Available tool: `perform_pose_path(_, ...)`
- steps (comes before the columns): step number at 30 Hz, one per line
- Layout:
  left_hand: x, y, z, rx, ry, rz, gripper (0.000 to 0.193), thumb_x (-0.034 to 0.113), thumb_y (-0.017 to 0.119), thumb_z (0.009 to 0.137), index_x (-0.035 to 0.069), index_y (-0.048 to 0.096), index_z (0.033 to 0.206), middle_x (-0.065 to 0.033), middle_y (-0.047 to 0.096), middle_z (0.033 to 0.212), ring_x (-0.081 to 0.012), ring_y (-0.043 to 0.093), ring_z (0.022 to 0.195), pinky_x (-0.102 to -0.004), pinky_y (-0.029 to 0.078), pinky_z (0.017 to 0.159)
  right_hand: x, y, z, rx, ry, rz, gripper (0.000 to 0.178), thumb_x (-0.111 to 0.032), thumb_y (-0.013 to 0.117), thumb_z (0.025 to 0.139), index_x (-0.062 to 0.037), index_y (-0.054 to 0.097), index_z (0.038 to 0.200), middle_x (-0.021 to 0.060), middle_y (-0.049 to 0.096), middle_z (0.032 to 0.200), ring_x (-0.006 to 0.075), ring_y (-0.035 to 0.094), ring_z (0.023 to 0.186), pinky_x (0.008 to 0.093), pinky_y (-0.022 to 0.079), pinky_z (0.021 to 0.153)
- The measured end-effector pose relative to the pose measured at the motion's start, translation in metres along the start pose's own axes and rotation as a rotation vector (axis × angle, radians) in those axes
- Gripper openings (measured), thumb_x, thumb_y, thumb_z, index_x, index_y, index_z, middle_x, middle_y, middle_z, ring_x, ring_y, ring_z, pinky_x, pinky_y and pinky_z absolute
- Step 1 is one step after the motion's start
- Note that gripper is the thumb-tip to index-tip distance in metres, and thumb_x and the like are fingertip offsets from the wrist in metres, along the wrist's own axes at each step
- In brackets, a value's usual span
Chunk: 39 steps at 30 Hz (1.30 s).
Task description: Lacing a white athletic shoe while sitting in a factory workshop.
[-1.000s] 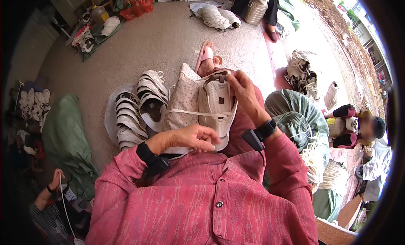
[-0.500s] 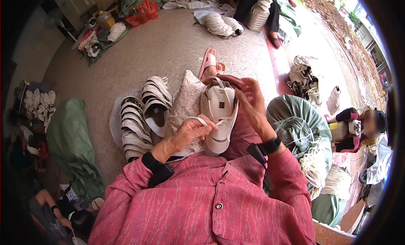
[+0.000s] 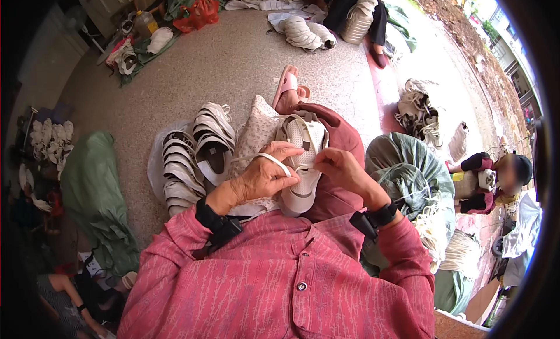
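Note:
A white sneaker lies on my lap, its toe toward me and its perforated tongue facing up. My left hand is closed over the shoe's left side, with a white shoelace looped over its fingers. At the right eyelet edge my right hand is closed in a pinch on the lace; its fingertips partly cover it. A speckled pale cloth lies under and left of the shoe.
Left of my lap stand two rows of nested white shoes. A green sack is farther left. On the right sit a grey-green bundle and hanks of white laces. Other people sit around the edges, one with a shoe stack.
My right hand has come down from above the tongue to the shoe's right eyelet edge. My left hand has moved slightly up, and the lace now loops over its fingers.

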<state>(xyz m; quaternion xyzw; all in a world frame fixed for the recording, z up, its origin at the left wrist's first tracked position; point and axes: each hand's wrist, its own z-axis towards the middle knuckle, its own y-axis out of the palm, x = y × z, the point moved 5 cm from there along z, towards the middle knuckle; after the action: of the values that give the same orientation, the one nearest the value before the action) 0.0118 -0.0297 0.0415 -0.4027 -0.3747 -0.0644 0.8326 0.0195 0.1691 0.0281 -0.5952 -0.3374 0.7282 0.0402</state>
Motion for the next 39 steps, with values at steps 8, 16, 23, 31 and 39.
perform_pose_path(8, -0.028, -0.005, 0.002, -0.125, -0.182, -0.368, 0.021, 0.024, 0.062, 0.091, 0.008, 0.075, 0.093, -0.0052, 0.059, 0.132, -0.0238, 0.040, 0.130, -0.0375, 0.030, 0.110, -0.021, 0.002, 0.002, -0.066, 0.002, -0.145, 0.014, -0.005, 0.065, 0.083, -0.0011, 0.057, 0.093, 0.0081, 0.056, 0.082, 0.0219, 0.057, 0.068, 0.0330, 0.046, 0.064)
perform_pose_path(16, -0.038, -0.008, 0.000, -0.098, -0.388, -0.796, 0.032, 0.029, 0.052, 0.099, 0.004, 0.073, 0.101, -0.0074, 0.061, 0.128, -0.0188, 0.040, 0.131, -0.0366, 0.026, 0.113, 0.005, 0.009, -0.014, 0.458, 0.104, 0.039, 0.013, -0.004, 0.068, 0.083, -0.0008, 0.063, 0.095, 0.0062, 0.057, 0.081, 0.0156, 0.057, 0.070, 0.0290, 0.047, 0.063)
perform_pose_path(23, -0.037, -0.007, 0.000, -0.116, -0.431, -0.916, 0.037, 0.032, 0.050, 0.100, 0.002, 0.071, 0.105, -0.0081, 0.060, 0.130, -0.0175, 0.039, 0.133, -0.0348, 0.023, 0.114, 0.006, -0.008, -0.007, 0.152, 0.107, 0.087, 0.023, -0.018, 0.067, 0.090, 0.0007, 0.065, 0.076, 0.0059, 0.056, 0.077, 0.0171, 0.054, 0.074, 0.0302, 0.043, 0.067)
perform_pose_path(31, -0.042, -0.006, 0.002, -0.123, -0.438, -0.919, 0.040, 0.035, 0.049, 0.100, 0.001, 0.069, 0.109, -0.0088, 0.060, 0.130, -0.0176, 0.039, 0.133, -0.0347, 0.022, 0.115, -0.030, -0.025, 0.025, 0.371, -0.287, -0.505, 0.018, -0.026, 0.070, 0.082, -0.0094, 0.063, 0.084, 0.0088, 0.055, 0.092, 0.0290, 0.052, 0.083, 0.0404, 0.041, 0.074)
perform_pose_path(39, -0.047, -0.004, 0.002, -0.135, -0.459, -0.883, 0.045, 0.040, 0.049, 0.099, 0.001, 0.069, 0.111, -0.0078, 0.063, 0.123, -0.0177, 0.037, 0.135, -0.0347, 0.024, 0.114, -0.012, 0.004, 0.038, 0.132, -0.302, -0.695, 0.022, -0.026, 0.070, 0.081, -0.0083, 0.058, 0.087, 0.0067, 0.055, 0.089, 0.0281, 0.052, 0.090, 0.0388, 0.038, 0.082)
